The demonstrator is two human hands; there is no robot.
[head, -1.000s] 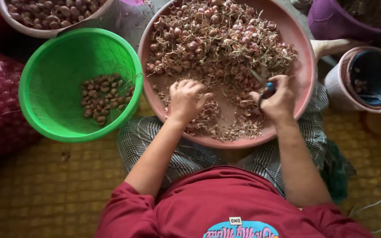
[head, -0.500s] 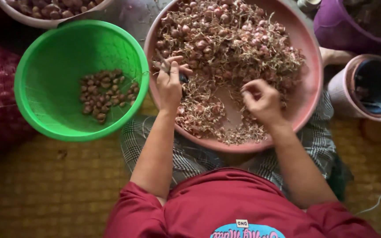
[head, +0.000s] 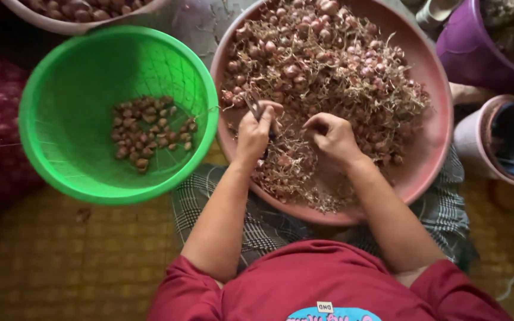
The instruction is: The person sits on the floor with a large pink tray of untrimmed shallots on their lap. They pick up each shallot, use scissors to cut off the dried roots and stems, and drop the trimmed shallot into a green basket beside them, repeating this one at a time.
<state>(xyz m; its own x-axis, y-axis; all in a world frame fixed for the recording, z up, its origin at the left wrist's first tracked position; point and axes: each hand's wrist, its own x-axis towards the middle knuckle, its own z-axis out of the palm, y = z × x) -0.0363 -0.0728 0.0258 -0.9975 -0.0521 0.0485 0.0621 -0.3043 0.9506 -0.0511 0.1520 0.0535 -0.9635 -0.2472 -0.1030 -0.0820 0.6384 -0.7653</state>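
Big pink basin [head: 435, 148] sits on the lap, heaped with shallots [head: 328, 65] and dry stringy roots. Green basket [head: 60, 119] just left of it on the woven mat [head: 60, 261] holds a few trimmed ones. Left hand [head: 254, 134] is clenched around a small knife [head: 253, 107]; right hand [head: 331, 137] pinches into the pile, can't tell what it's got. Shallots look light, firm, papery and a bit slick, so I'd grip the bulb, not the stems.

Woven mat floor, dimly lit

A yellow-brown woven mat [head: 60, 261] is seen across the lower frame, darkened toward the upper left corner
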